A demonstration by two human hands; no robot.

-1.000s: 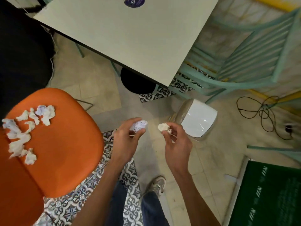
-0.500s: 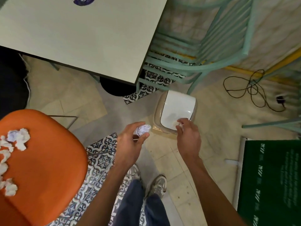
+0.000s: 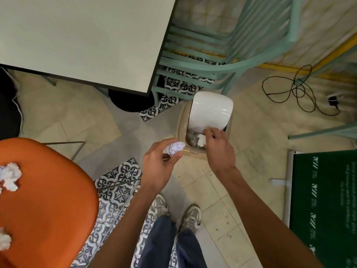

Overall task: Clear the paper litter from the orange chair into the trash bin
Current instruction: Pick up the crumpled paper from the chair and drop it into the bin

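The orange chair (image 3: 50,200) fills the lower left, with crumpled paper litter (image 3: 10,176) lying along its left edge. My left hand (image 3: 161,165) holds a crumpled paper ball (image 3: 175,148) just left of the trash bin (image 3: 181,122). My right hand (image 3: 219,147) reaches into the bin's opening, its fingertips against the tilted white swing lid (image 3: 210,111). It pinches a small white paper scrap (image 3: 201,140) over the opening. More paper shows inside the bin.
A pale table (image 3: 87,35) stands at the upper left, its black base (image 3: 131,101) close to the bin. A teal slatted chair (image 3: 212,60) stands behind the bin. A loose black cable (image 3: 299,93) lies at the right, above a green mat (image 3: 324,209).
I have stepped toward the bin. My right hand has carried its scrap from mid-air to the lid and pushed the lid inward. My left hand keeps its paper ball.
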